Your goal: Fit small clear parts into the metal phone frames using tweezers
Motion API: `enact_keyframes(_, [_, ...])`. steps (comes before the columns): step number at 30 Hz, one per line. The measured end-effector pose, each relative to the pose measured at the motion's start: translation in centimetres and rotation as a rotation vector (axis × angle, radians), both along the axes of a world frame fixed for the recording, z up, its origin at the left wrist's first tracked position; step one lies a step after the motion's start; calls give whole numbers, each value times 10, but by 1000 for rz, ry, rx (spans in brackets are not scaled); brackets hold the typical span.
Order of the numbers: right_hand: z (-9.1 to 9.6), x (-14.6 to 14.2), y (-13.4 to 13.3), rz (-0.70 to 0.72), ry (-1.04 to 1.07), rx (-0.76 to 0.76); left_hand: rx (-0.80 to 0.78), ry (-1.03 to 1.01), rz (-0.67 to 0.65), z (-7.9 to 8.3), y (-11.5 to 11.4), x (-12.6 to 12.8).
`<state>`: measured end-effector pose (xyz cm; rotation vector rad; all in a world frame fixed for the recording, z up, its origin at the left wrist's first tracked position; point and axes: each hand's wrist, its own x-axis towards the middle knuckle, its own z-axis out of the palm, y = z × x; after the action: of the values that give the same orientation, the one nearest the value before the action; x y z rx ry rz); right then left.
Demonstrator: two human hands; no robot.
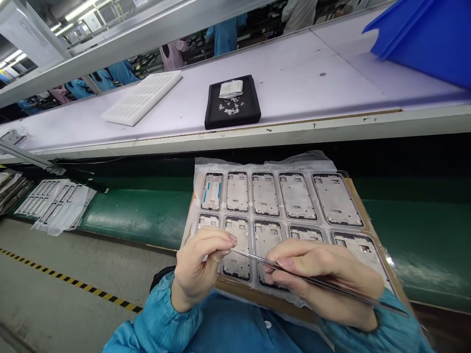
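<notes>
My right hand (pixel 327 277) grips a pair of metal tweezers (pixel 253 258), whose tips point left. My left hand (pixel 198 262) is closed, thumb and fingertips pinched together right at the tweezer tips. Anything between those fingertips is too small to make out. Under both hands lies a clear plastic tray (pixel 250 215) holding two rows of phone middle frames (pixel 265 193), silvery with dark edges. The phone frame at the far left of the back row (pixel 212 192) carries blue strips. My hands hide parts of the front row.
Cardboard (pixel 355 196) lies beneath the tray, on a green surface (pixel 140 211). The raised shelf (pixel 294 83) bears a black tray (pixel 213 110) with small white pieces, a white slotted tray (pixel 143 98) and a blue bin (pixel 430 44). More trays (pixel 59 203) lie left. People stand beyond.
</notes>
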<state>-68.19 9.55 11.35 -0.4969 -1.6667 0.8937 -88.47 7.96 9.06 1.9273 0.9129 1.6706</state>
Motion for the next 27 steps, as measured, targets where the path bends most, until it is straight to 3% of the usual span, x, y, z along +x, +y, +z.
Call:
enact_keyframes(6, [-2,1,7,25,-34,13,-105,0,-72,3,3,-5])
enact_keyframes(16, [-16,7,0,-51,23,-48,-467,-491,-239,-16,10,-7])
enact_keyframes(22, [-18,0,-6,-84,49,-46,-567,-622,-305,-18,13,1])
enact_keyframes(27, [-16,2,-8,-70,-3,-34,-649,-611,-287,-16,12,8])
